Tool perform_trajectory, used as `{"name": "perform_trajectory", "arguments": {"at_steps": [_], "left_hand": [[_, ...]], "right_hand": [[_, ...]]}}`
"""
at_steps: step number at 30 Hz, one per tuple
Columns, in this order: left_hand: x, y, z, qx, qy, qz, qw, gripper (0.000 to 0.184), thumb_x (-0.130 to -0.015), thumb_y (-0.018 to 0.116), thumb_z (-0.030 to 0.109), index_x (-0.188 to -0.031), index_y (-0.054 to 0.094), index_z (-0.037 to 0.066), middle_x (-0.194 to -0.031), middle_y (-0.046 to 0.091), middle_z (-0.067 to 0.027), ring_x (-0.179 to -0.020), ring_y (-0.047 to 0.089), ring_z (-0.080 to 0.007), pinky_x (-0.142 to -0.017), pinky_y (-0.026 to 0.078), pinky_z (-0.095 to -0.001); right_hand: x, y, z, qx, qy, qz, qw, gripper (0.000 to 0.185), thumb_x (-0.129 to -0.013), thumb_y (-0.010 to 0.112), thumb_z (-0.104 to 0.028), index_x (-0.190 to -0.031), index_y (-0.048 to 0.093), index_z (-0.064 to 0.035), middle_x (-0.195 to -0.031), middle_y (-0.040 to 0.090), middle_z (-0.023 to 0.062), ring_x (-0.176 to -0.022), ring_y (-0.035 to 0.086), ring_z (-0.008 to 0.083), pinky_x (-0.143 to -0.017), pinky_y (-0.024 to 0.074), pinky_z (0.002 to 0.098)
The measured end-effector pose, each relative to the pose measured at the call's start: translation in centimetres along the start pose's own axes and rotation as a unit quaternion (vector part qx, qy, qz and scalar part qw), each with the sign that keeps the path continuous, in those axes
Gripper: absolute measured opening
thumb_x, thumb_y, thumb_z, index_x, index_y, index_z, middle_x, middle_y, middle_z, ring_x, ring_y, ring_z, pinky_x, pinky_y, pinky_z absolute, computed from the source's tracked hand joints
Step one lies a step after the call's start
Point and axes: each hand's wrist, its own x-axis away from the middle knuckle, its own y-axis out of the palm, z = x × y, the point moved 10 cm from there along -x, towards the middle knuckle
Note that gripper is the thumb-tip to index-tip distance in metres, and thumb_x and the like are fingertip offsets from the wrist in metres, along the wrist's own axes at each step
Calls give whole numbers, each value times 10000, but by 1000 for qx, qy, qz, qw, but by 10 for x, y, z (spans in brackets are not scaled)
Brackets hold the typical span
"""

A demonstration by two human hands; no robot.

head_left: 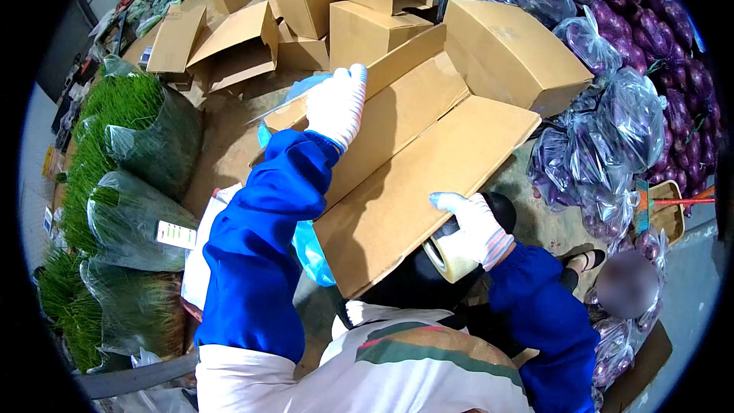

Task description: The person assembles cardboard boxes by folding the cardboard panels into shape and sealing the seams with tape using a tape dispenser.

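Note:
An open cardboard box (428,176) lies tilted across my lap, its inside facing up and a long flap toward me. My left hand (336,107), in a white glove with a striped cuff, is closed at the box's far left edge. A thin straight strip runs out to the left of this hand; I cannot make out what it is. In my gloved right hand (475,229) is a roll of clear packing tape (453,260), held just below the box's near edge. The thumb points toward the cardboard.
Several cardboard boxes (375,34) stand ahead, one (512,50) close beyond the open box. Plastic bags of green stalks (153,138) line the left. On the right are bagged purple vegetables (631,118), purple net sacks (680,84) and an orange-handled tool (680,201). Blue plastic (311,256) shows under the box.

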Motion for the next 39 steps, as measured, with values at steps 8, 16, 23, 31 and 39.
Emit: {"name": "perform_trajectory", "arguments": {"at_steps": [8, 16, 23, 31, 39], "left_hand": [[-1, 3, -17, 7, -29, -4, 1000, 178, -809, 491, 55, -986, 469, 58, -881, 581, -169, -786, 629, -315, -634, 520, -399], [0, 13, -16, 48, 1, -41, 998, 545, -707, 704, 213, -1162, 438, 76, -979, 564, -150, -876, 602, -301, -729, 489, -412], [60, -53, -62, 81, -33, 65, 994, 908, -554, 814, 318, -1308, 361, 94, -1132, 531, -153, -1059, 499, -329, -931, 363, -438], [244, 43, -109, 652, -281, 177, 682, 979, -593, 785, 97, -1377, 202, 24, -1269, 411, -152, -1179, 406, -272, -1008, 319, -392], [221, 83, -10, 640, -134, -183, 734, 407, -770, 671, 264, -1069, 572, 6, -939, 628, -107, -901, 588, -189, -794, 462, -315]], "right_hand": [[10, -3, -8, -4, -86, -18, 996, 285, -735, 689, -87, -1002, 610, -30, -946, 634, 78, -846, 606, 207, -736, 512, 363], [9, -5, -8, 41, -86, -20, 995, 327, -750, 661, -108, -1055, 578, -24, -946, 628, 80, -860, 605, 196, -792, 487, 324], [2, -12, -24, 86, -133, -30, 987, 376, -738, 655, -163, -1075, 569, -20, -947, 626, 65, -850, 601, 170, -774, 474, 293], [-7, -14, -32, 188, -128, -19, 973, 373, -715, 681, -194, -1020, 585, -2, -903, 614, 58, -826, 566, 160, -776, 453, 291], [11, -20, -46, 219, -133, 9, 967, 322, -729, 660, -232, -960, 623, -10, -885, 631, 64, -806, 581, 172, -780, 455, 292]]}}
